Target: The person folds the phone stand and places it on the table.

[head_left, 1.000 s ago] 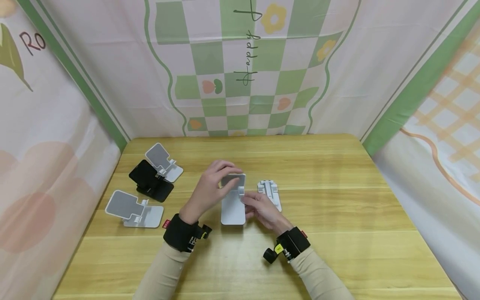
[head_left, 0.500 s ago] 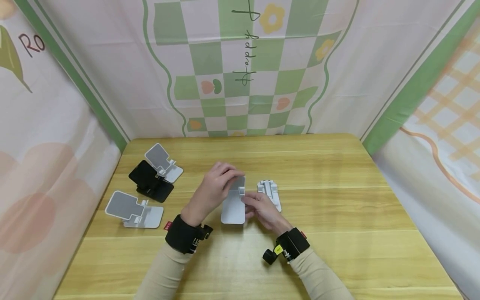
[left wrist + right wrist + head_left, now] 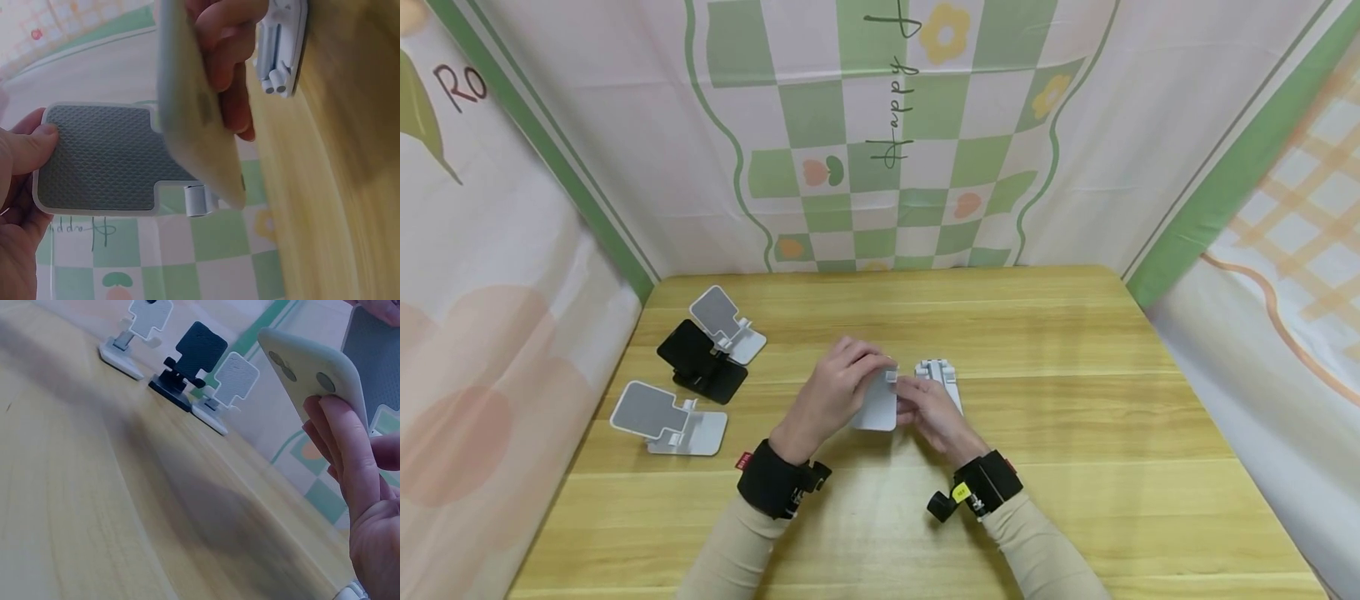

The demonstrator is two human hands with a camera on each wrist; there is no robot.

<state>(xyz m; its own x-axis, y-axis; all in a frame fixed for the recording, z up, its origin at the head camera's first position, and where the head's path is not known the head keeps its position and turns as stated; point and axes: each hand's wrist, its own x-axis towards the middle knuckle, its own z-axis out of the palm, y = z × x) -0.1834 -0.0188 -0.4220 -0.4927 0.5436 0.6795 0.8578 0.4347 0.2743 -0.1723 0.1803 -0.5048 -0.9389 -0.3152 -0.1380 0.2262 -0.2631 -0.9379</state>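
Observation:
Both hands hold a white folding phone stand above the table. My left hand pinches the far edge of its grey-padded back plate, thumb on the pad. My right hand grips the white base, fingers against its underside, where round grey feet show. In the left wrist view the plate stands swung out from the base at the hinge. A folded white phone stand lies on the table just beyond the right hand, partly hidden by it in the head view.
At the table's left stand three unfolded phone stands: a white one at the back, a black one in the middle, and another white one in front. The wooden table meets patterned cloth behind.
The left hand has closed from loosely spread fingers to a pinch on the back plate. The held stand has tilted and risen slightly, its base looking shorter in the head view.

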